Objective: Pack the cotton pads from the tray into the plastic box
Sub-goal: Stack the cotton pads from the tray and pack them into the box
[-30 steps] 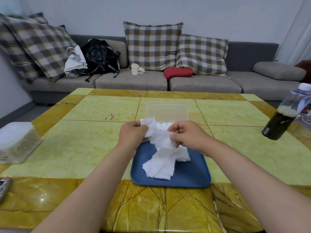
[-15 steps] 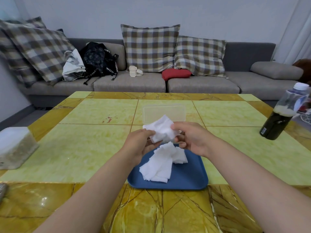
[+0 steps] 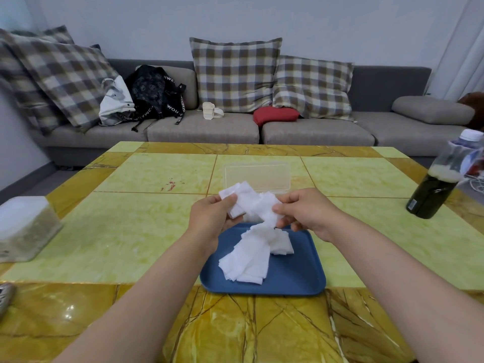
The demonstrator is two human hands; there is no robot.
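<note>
Both hands are above the far edge of the blue tray (image 3: pixel 296 280). The left hand (image 3: pixel 209 217) grips one end of a bunch of cotton pads (image 3: pixel 247 201) and the right hand (image 3: pixel 307 213) pinches the other. More pads trail down to a loose heap on the tray. The clear plastic box (image 3: pixel 258 176) stands on the counter (image 3: pixel 131 231) just beyond the tray. The step looks like gathering a batch. Next it needs squaring up and carrying beyond the tray into the box.

We hold a bunch of cotton pads (image 3: pixel 252 204) over the tray (image 3: pixel 293 279), left hand (image 3: pixel 210 217) and right hand (image 3: pixel 305 212) both pinching it. More pads (image 3: pixel 248 258) lie on the tray. The clear box (image 3: pixel 258 176) sits just beyond.
</note>
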